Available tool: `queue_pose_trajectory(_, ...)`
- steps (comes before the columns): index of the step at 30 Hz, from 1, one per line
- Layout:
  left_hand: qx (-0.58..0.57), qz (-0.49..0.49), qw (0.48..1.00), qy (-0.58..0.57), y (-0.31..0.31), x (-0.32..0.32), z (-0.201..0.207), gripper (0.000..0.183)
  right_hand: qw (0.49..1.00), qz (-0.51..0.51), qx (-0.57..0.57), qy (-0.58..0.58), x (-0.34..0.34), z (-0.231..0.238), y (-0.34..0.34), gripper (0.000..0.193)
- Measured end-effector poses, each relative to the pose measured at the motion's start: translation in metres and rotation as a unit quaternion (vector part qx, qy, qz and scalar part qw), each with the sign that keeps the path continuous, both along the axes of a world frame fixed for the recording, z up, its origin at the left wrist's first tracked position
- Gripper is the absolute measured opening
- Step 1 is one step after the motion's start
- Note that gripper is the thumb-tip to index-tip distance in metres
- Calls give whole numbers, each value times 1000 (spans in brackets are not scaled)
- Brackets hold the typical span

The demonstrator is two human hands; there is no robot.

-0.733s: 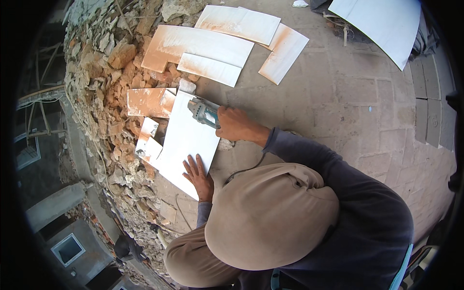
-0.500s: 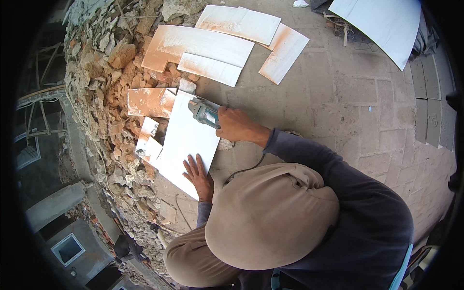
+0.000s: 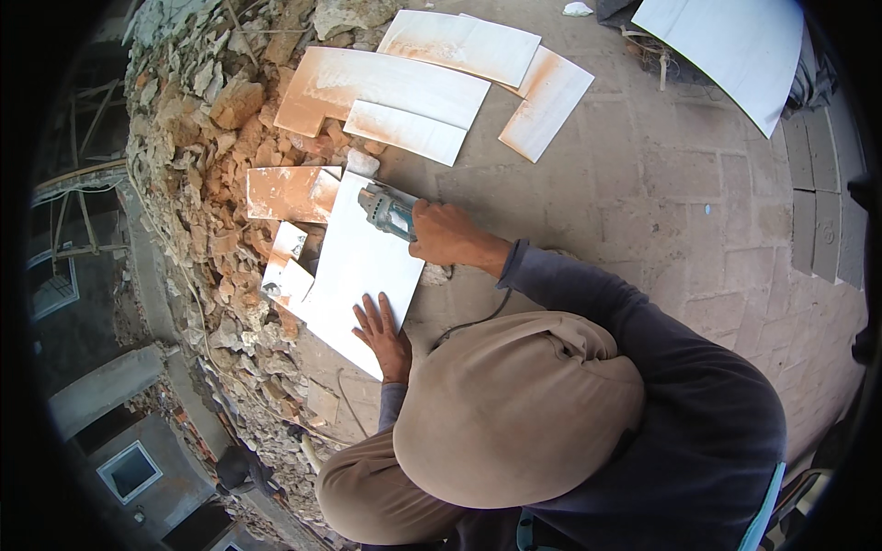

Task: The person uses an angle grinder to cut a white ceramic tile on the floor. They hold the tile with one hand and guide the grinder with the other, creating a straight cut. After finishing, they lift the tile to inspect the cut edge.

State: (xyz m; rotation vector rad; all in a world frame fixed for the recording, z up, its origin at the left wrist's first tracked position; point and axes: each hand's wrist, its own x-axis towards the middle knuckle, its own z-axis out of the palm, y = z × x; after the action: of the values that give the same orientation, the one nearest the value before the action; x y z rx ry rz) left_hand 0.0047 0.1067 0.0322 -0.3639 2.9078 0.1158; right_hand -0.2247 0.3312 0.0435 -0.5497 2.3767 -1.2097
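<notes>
A large white tile (image 3: 363,262) lies on the ground in front of me, its far end beside a pale stone (image 3: 362,163). My right hand (image 3: 447,234) is wrapped round the body of a teal and grey angle grinder (image 3: 390,211), which sits over the tile's right edge near the far end. Its disc is hidden from view. Flat on the tile's near part rests my left hand (image 3: 383,338), fingers spread. A dark power cord (image 3: 478,317) runs back from below my right wrist.
Broken bricks and rubble (image 3: 230,106) heap up along the left. Several cut tiles (image 3: 395,78) with orange dust lie beyond. Small tile offcuts (image 3: 289,262) touch the rubble. At the far right are another white sheet (image 3: 726,50) and grey blocks (image 3: 815,193). Brick paving (image 3: 661,230) spreads to the right.
The tile, rubble and offcuts appear shifted slightly rightward in view. The grinder stays near the tile's far right edge, now a little nearer its edge line; my left hand keeps its place on the tile.
</notes>
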Motion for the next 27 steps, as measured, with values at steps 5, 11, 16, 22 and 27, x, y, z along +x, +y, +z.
queue_pose_trajectory(5,3,-6,1000,3,-1,1,0,98,1000,5,-8,-6,-3,0,-3,51)
queue_pose_trajectory(11,9,-4,1000,7,-1,1,1,96,1000,8,-7,-10,-9,3,-10,53)
queue_pose_trajectory(16,11,-8,1000,12,-1,0,2,95,1000,11,-1,-22,-13,6,-14,54)
queue_pose_trajectory(22,16,-8,1000,3,-1,0,3,94,1000,11,1,-30,-17,7,-17,53)
queue_pose_trajectory(27,17,-14,1000,3,-4,2,3,94,1000,8,-1,-19,-20,5,-22,53)
